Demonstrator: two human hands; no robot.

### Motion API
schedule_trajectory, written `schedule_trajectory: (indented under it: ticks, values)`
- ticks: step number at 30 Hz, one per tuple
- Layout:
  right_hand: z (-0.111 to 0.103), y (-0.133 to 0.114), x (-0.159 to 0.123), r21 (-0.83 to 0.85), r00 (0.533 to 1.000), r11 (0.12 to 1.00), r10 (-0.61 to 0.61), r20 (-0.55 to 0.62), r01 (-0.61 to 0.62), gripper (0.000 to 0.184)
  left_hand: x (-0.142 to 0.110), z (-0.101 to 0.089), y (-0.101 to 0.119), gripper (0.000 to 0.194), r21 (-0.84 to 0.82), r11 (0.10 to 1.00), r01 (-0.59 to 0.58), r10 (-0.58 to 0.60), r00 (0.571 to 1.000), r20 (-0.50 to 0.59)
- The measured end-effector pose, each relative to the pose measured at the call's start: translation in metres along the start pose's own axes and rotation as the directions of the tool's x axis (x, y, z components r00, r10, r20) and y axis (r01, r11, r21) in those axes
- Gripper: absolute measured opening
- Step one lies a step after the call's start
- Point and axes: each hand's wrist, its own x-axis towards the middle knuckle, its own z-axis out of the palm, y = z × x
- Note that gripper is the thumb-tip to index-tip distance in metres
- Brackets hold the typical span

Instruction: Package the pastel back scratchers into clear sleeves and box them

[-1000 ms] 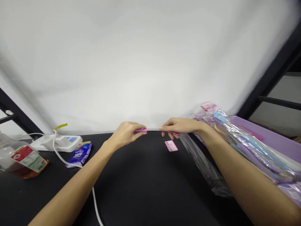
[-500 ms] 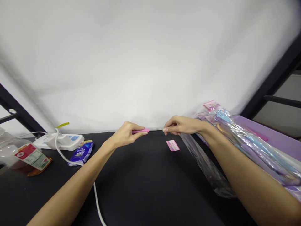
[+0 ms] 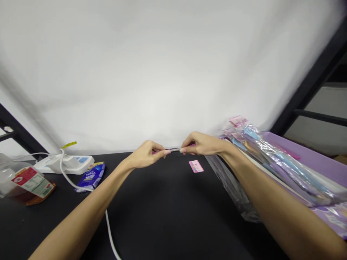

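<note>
Both my hands meet over the far edge of a black table [image 3: 168, 209]. My left hand [image 3: 146, 154] pinches one end of a thin pink stick-like item [image 3: 173, 150] with a clear or silver middle. My right hand [image 3: 202, 144] pinches its other end, with a bit of pink showing between the fingers. The two sets of fingertips are close together. I cannot make out exactly what the item is. A small pink card [image 3: 196, 166] lies flat on the table just below my right hand.
A clear plastic sleeve [image 3: 230, 184] and a pile of wrapped pastel items [image 3: 273, 159] lie on a purple tray [image 3: 314, 159] at right. At left are a white power strip [image 3: 67, 163] with cable [image 3: 108, 227], a blue packet [image 3: 90, 177] and a labelled bottle [image 3: 24, 182]. A white backdrop rises behind.
My hands have drawn closer together along the pink item, so less of it shows between them. The view has shifted slightly.
</note>
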Motion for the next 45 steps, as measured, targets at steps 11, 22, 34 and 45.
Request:
schedule_trajectory:
  ticks: [11, 22, 34, 45]
  values:
    - [0.006, -0.004, 0.002, -0.013, 0.999, 1.0, -0.022, -0.026, 0.022, 0.032, -0.001, 0.0, 0.003, 0.046, -0.247, 0.956, 0.159, -0.128, 0.982, 0.137]
    - [0.007, 0.007, 0.003, 0.077, 0.998, 0.995, 0.064, -0.023, -0.062, 0.035, 0.003, 0.001, 0.002, 0.042, 0.343, 0.933, -0.112, 0.101, 0.994, 0.051]
    - [0.002, 0.006, 0.0, 0.024, 0.997, 0.997, 0.068, 0.047, -0.069, 0.032, 0.009, 0.001, -0.005, 0.017, 0.555, 0.814, -0.17, 0.202, 0.979, 0.004]
    - [0.017, -0.002, 0.01, -0.274, 0.977, 0.939, 0.183, -0.109, -0.206, 0.021, 0.01, 0.001, 0.002, 0.021, 0.726, 0.675, -0.131, 0.209, 0.978, -0.018]
